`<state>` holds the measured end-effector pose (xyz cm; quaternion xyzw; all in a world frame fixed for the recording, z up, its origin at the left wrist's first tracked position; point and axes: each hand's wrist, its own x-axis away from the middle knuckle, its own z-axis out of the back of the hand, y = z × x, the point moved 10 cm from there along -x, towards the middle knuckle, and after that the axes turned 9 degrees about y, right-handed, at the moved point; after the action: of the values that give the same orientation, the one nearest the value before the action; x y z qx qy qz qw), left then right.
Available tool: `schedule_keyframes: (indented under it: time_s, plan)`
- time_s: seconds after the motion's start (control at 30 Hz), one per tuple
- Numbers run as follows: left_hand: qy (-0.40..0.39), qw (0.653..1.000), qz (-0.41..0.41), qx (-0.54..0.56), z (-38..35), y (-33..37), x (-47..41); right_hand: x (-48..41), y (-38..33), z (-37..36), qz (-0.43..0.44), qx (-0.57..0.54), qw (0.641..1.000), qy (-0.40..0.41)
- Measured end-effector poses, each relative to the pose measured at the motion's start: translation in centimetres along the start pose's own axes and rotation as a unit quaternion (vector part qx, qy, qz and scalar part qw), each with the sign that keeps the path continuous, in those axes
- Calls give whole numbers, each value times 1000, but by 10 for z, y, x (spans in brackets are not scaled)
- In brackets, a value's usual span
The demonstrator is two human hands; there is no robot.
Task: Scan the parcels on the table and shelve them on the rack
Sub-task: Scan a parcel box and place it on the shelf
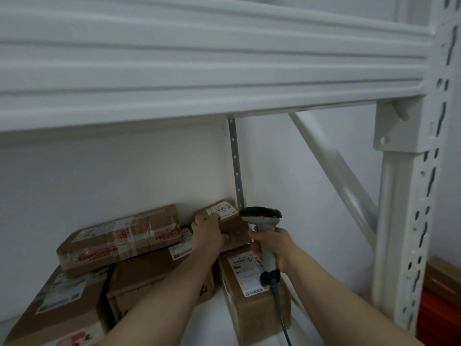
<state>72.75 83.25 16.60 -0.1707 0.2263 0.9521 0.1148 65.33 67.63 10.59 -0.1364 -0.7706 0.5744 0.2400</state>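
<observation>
Fingers [198, 222] of left hand [207, 233] clasp small parcel [233, 224] on rack [409, 196]; those of right hand [273, 243] wrap scanner [262, 217] handle.

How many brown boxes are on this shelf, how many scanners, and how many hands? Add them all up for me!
Brown boxes on the shelf: 5 (red-taped box, bottom-left box, middle box, small box, right box)
Scanners: 1 (scanner)
Hands: 2 (left hand, right hand)
Total: 8
</observation>
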Motion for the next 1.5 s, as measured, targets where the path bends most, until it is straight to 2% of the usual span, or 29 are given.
schedule_keyframes:
  time_s: [0.13, 0.27, 0.4, 0.5, 0.6, 0.7, 0.8, 0.9, 0.97, 1.07, 1.13, 1.27, 1.5]
  plan:
    - [-4, 1000, -16, -17, -2, 2, 5, 7, -1, 4, -3, 6, 1000, -3]
    - [13, 1000, 4, 4, 5, -5, 10, 12, -3, 14, -1, 5, 1000, 10]
    - [44, 998, 20, 25, 13, -8, 21, 19, -2, 21, -3, 21, 1000, 16]
    - [87, 996, -14, 6, 17, -4, 34, 27, -4, 25, -1, 53, 998, 21]
    - [25, 996, -87, 6, -5, 6, 48, 32, -7, 30, 12, 76, 997, 28]
    - [-69, 991, -114, 0, -31, 7, 61, 38, -6, 31, 13, 95, 995, 23]
    - [-122, 988, -92, -6, -45, 2, 68, 41, -8, 33, 13, 111, 993, 29]
    - [-120, 991, -57, 11, -46, -1, 71, 46, -10, 38, -6, 153, 988, 25]
    - [-133, 990, 15, 48, -48, -12, 75, 52, -5, 36, -46, 174, 984, -3]
    - [-203, 955, 144, 164, -61, -27, 88, 53, 2, 30, -82, 191, 978, -32]
    - [-212, 933, 196, 216, -67, -35, 91, 50, 4, 26, -82, 190, 978, -30]
    - [-163, 931, 197, 262, -68, -37, 82, 39, -1, 23, -46, 178, 983, -13]
    - [-143, 938, 168, 267, -65, -31, 78, 39, -8, 26, -28, 187, 982, 0]
